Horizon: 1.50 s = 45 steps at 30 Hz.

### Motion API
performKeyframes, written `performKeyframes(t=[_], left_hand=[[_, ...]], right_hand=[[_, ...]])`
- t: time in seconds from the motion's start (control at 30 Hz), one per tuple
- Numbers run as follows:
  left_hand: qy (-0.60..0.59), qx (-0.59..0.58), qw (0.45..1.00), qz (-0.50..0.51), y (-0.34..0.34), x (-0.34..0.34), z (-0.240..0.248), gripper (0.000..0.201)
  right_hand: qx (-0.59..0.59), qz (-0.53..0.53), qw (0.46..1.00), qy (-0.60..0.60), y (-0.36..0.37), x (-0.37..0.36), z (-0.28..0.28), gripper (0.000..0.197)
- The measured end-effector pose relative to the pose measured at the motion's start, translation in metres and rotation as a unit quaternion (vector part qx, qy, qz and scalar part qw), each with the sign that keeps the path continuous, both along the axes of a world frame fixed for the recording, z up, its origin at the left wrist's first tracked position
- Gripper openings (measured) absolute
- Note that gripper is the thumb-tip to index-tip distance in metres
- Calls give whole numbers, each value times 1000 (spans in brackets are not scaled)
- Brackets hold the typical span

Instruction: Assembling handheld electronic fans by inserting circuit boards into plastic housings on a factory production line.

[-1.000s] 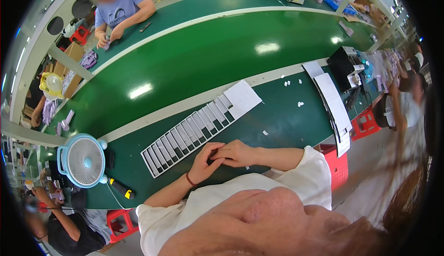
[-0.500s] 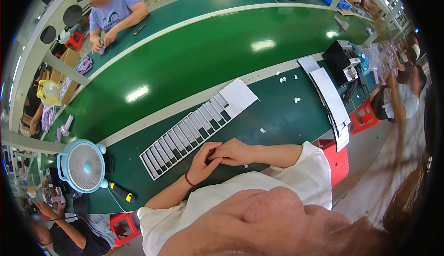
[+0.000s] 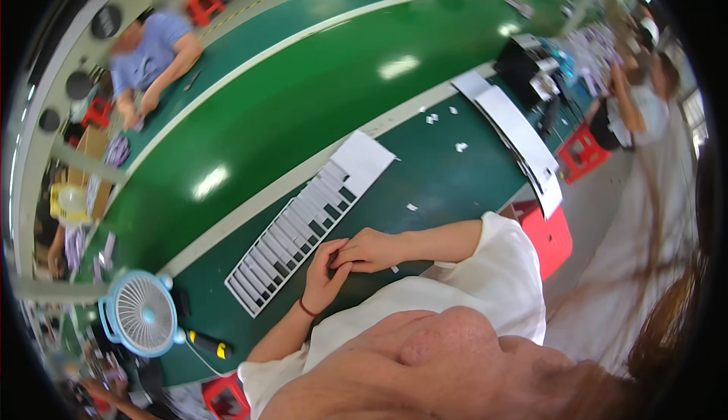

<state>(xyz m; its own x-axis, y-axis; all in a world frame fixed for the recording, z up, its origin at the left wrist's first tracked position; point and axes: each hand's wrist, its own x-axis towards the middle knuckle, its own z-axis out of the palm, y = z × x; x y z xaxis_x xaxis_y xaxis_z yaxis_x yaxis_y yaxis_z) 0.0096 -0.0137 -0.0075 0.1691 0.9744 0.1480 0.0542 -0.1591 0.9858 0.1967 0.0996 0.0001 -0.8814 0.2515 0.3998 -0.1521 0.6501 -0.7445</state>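
My left hand (image 3: 323, 277) and my right hand (image 3: 370, 250) are together above the near edge of the green table. The right fingers are bent over the left ones and partly hide them. No object shows between them, and a dark gap is visible by the left thumb. A red-brown band circles my left wrist. Just beyond the left hand lies a long white slotted sheet (image 3: 365, 164), a row of narrow strips and dark openings along it, slanting up to the right. Neither hand appears to grip it.
A light blue fan (image 3: 147, 315) and a yellow-black tool (image 3: 208, 344) are at the left. Small white scraps (image 3: 461, 147) dot the green table (image 3: 394, 206). White sheets (image 3: 516, 136) and a black machine (image 3: 523, 67) are at the right, near red stools (image 3: 582, 153). Co-workers sit nearby.
The view has turned a little, so the far tables and machine sit further left and the fan lower. My hands stay together in nearly the same pose.
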Motion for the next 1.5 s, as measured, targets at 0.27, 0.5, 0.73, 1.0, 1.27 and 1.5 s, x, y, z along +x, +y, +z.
performKeyframes(t=[0.27,0.5,0.73,1.0,1.27,1.5], left_hand=[[-27,-45,998,19,-3,-1,-6,47],[-61,-44,996,41,-2,1,-1,47],[-50,-4,997,59,-4,0,-1,49],[-82,-15,992,94,-5,3,1,52],[-24,-28,995,90,-6,1,6,52],[-15,-49,994,93,-6,2,9,51]], right_hand=[[1,-6,1000,9,0,-7,-12,17],[-10,-24,1000,-1,-2,-14,-8,17],[-77,-60,995,-28,-9,-21,-5,18],[-161,-102,977,-91,-15,-33,2,16],[-81,-126,988,-40,-22,-34,-8,17],[-77,-122,989,-41,-20,-33,-11,16]])
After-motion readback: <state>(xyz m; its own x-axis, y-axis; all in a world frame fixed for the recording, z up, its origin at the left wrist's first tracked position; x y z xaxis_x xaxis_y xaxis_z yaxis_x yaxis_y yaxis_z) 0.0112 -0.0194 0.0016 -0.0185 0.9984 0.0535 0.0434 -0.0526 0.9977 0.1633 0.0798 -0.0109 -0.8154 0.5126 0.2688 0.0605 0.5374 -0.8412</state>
